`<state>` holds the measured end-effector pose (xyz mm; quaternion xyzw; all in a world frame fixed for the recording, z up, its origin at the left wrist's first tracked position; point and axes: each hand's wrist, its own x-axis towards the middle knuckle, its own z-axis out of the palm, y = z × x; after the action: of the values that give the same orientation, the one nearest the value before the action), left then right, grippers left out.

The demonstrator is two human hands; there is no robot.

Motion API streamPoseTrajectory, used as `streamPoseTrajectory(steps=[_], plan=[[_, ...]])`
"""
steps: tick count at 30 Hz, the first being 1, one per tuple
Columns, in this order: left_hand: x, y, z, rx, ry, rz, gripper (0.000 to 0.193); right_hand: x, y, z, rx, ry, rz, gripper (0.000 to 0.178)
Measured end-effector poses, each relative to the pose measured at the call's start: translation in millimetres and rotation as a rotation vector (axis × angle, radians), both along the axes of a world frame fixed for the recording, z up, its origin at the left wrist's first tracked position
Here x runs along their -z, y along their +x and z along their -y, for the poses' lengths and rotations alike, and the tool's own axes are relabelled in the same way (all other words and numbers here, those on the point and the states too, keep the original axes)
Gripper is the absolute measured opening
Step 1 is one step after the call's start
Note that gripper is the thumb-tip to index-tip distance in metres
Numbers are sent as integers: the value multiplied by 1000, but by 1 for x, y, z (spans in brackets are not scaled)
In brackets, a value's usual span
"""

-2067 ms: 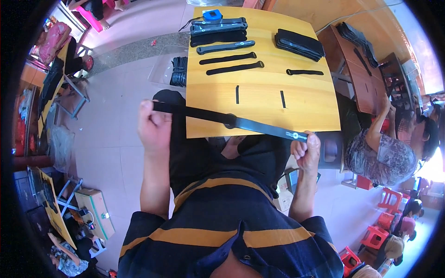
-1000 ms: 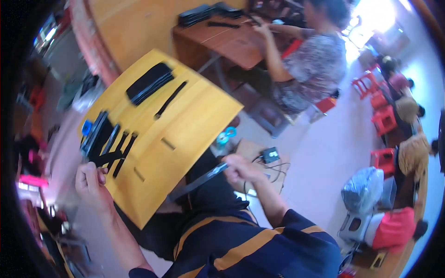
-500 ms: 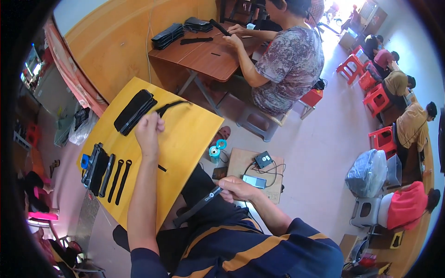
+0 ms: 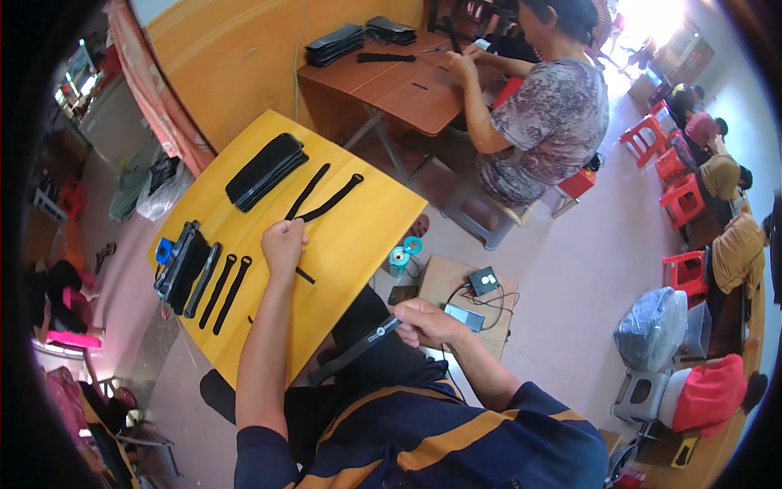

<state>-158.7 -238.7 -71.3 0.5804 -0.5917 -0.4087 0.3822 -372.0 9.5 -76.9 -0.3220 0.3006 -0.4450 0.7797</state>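
My left hand (image 4: pixel 285 246) is closed over the yellow table, and two narrow black lengths fan out beyond it in a V. One is a black strap (image 4: pixel 340 196) with a small loop at its far end; the other black length (image 4: pixel 309 189) has a plain end. Whether they join is hidden by the fingers. Above my lap my right hand (image 4: pixel 425 323) pinches one end of a wider black strap (image 4: pixel 358 350) with a pale print. Its other end hangs toward my leg. Two looped black straps (image 4: pixel 226 293) lie side by side left of my left forearm.
On the yellow table (image 4: pixel 366 236) are a stack of black strips (image 4: pixel 265 173) and a bundle of black straps (image 4: pixel 183 265) with a blue clip. A teal-lidded cup (image 4: pixel 399 257) and cardboard with a wired device (image 4: pixel 483 282) are right of it. A co-worker (image 4: pixel 546 122) sits at a brown table.
My left hand has drawn back toward me, and the black lengths beyond it now spread in a V. The whole view has shifted slightly. My right hand keeps hold of its strap.
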Motion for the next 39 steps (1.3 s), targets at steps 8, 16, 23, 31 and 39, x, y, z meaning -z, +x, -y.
streamPoseTrajectory(steps=[8,16,23,31,39], plan=[[23,-4,9,46,-40,160,36,-8,1,-2,40,25,-14,43],[15,10,6,-15,45,225,33,-12,11,6,0,-6,3,44],[3,13,-8,-7,-59,400,30,-9,13,6,-19,-11,-16,44],[-38,37,-29,31,-206,166,21,-13,25,12,-7,-45,-36,46],[-98,66,-186,588,-273,324,34,-31,48,33,40,-123,-67,46]])
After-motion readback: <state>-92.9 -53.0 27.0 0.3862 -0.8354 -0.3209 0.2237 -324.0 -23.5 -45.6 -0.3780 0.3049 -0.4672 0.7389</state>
